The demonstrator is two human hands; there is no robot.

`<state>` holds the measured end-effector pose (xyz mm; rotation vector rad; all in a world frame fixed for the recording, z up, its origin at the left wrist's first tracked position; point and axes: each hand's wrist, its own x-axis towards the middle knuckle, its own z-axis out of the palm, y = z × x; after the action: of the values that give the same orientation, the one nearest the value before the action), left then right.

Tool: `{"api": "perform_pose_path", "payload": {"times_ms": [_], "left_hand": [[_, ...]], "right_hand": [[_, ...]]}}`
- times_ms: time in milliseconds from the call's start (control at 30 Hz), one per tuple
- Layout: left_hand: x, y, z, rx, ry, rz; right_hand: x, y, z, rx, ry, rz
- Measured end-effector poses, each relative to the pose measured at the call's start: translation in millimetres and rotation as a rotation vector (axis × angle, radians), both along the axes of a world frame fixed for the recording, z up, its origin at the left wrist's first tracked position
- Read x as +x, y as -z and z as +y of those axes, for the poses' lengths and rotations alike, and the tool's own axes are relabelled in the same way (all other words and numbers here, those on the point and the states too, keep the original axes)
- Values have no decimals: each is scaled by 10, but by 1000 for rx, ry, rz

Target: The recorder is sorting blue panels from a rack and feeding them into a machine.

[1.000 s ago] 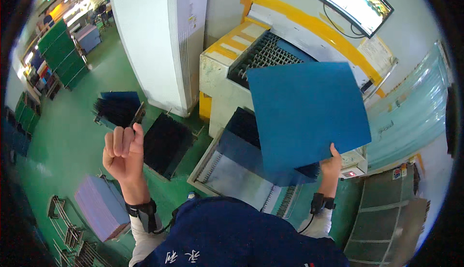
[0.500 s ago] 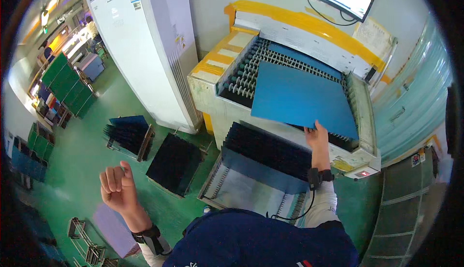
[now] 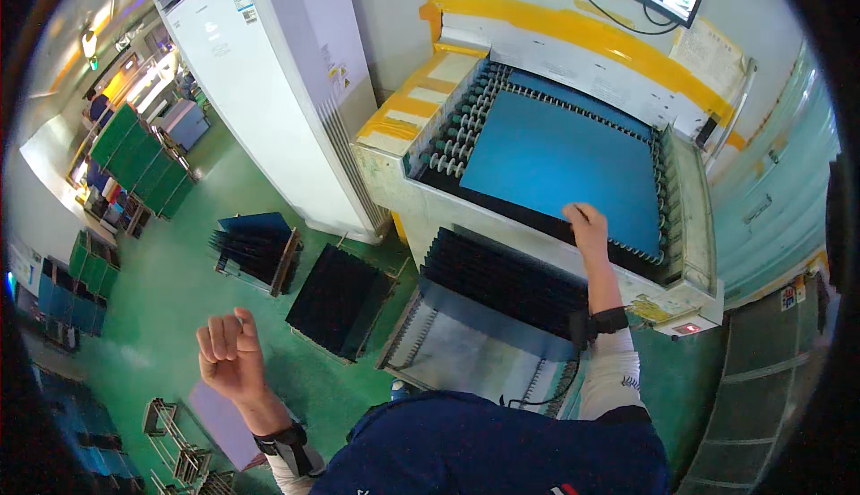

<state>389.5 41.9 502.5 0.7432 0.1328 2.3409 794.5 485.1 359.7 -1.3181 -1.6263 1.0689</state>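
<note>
A blue flat panel (image 3: 560, 159) lies on the rollers of a white machine (image 3: 385, 159), its near edge toward me. Over that near edge is my right hand (image 3: 588, 226), fingers curled in, with nothing seen in them. My left hand (image 3: 231, 361) is raised at the lower left, away from the machine, closed in a loose fist with nothing visible inside. Below the machine's front, a slotted rack (image 3: 466, 352) holds several dark panels (image 3: 502, 284) on edge. Another blue sheet (image 3: 582, 96) shows partly at the back of the rollers.
Two smaller racks of dark panels (image 3: 339, 302) (image 3: 255, 249) stand on the green floor to the left. A tall white cabinet unit (image 3: 269, 92) rises beside the machine. Metal frames (image 3: 184, 446) and a purple board (image 3: 224, 423) are at lower left. Clear plastic curtains (image 3: 770, 190) hang at right.
The blue panel, earlier tilted with its near edge in my right hand, now lies flat on the rollers. My right hand has come off the edge. The left remains a fist.
</note>
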Motion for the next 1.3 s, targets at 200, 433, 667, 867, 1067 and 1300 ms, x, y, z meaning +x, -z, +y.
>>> {"api": "perform_pose_path", "payload": {"times_ms": [200, 433, 667, 867, 1067, 1300], "left_hand": [[39, 21, 12, -19, -27, 4], [67, 45, 43, -42, -42, -31], [76, 57, 31, -75, -85, -34], [91, 73, 70, -48, -65, -23], [134, 45, 29, -66, -100, -40], [179, 92, -115, -61, -126, -49]], "right_hand": [[-210, 92, 96, 521, 58, -732], [-256, 189, 401, 516, 79, -789], [-274, 172, 529, 484, 67, -806], [-319, 108, 542, 427, 37, -819], [-325, 113, 535, 409, 35, -848], [-320, 107, 493, 401, 31, -873]]}}
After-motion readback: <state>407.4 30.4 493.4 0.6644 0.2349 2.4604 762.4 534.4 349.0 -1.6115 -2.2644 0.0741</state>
